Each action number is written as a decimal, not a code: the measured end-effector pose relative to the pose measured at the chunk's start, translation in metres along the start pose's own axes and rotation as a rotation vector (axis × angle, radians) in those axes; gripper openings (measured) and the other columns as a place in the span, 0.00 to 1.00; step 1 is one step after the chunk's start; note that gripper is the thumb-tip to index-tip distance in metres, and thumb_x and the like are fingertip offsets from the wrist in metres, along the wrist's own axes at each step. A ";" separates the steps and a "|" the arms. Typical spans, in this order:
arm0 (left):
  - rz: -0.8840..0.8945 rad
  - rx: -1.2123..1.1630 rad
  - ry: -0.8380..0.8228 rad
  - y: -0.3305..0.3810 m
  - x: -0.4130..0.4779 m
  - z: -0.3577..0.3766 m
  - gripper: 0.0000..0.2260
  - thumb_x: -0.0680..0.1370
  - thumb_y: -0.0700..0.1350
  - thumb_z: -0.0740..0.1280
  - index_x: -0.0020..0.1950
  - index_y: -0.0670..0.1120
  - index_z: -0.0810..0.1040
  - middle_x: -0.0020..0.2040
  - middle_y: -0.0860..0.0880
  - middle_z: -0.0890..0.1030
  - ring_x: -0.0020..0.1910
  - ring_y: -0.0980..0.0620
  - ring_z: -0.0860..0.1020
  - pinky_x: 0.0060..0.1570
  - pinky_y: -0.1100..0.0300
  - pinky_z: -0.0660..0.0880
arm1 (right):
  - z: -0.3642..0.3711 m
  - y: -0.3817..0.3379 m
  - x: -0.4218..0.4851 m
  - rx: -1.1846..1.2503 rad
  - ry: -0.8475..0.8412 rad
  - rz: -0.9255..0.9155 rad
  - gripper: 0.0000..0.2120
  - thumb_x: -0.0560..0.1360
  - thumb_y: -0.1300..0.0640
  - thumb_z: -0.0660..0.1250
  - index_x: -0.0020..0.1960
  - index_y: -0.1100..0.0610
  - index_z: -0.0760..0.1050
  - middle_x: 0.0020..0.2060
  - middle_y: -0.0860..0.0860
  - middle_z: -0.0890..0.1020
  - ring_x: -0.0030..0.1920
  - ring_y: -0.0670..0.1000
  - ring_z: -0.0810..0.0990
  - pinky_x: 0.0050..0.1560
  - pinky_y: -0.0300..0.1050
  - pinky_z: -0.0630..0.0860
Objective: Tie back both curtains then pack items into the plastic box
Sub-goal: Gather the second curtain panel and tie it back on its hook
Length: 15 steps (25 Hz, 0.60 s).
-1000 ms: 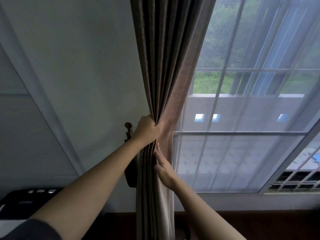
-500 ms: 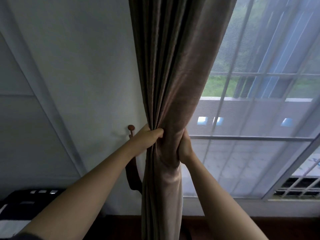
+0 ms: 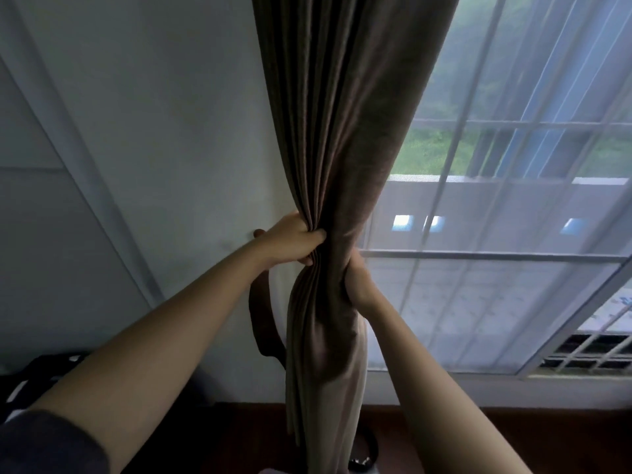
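A brown curtain [image 3: 342,131] hangs at the window's left edge, gathered into a tight bunch at mid height. My left hand [image 3: 294,242] grips the bunch from the left, fingers curled into the folds. My right hand [image 3: 355,278] wraps round the bunch from the right, slightly lower. A brown tie-back strap [image 3: 261,323] hangs in a loop against the wall just left of the curtain, from a hook knob [image 3: 259,232] mostly hidden behind my left wrist. The plastic box is out of sight.
A sheer white curtain [image 3: 496,268] covers the window to the right. The white wall [image 3: 154,148] lies left. A black-and-white object [image 3: 30,374] sits low at the left. Dark wooden flooring [image 3: 530,436] runs below the sill.
My right hand rose from the lower folds and closed round the bunch from the right. The curtain is now squeezed tighter between both hands, and the view has shifted slightly closer.
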<state>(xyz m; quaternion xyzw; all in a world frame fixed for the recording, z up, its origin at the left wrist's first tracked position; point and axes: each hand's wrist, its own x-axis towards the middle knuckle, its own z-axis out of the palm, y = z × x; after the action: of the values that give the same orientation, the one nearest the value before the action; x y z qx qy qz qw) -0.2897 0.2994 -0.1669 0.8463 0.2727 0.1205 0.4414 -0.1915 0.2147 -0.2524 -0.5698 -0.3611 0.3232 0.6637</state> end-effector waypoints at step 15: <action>-0.013 -0.008 0.195 -0.009 0.005 0.024 0.21 0.63 0.47 0.75 0.54 0.47 0.77 0.49 0.51 0.80 0.50 0.53 0.79 0.49 0.58 0.78 | 0.022 0.064 -0.006 -0.280 -0.105 0.136 0.17 0.82 0.53 0.53 0.68 0.54 0.69 0.62 0.49 0.75 0.63 0.49 0.73 0.58 0.36 0.72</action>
<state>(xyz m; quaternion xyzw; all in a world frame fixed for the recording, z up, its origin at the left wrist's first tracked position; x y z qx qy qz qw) -0.2783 0.2901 -0.1885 0.8270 0.3193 0.2004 0.4171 -0.2148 0.2302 -0.3144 -0.6623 -0.3972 0.3431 0.5346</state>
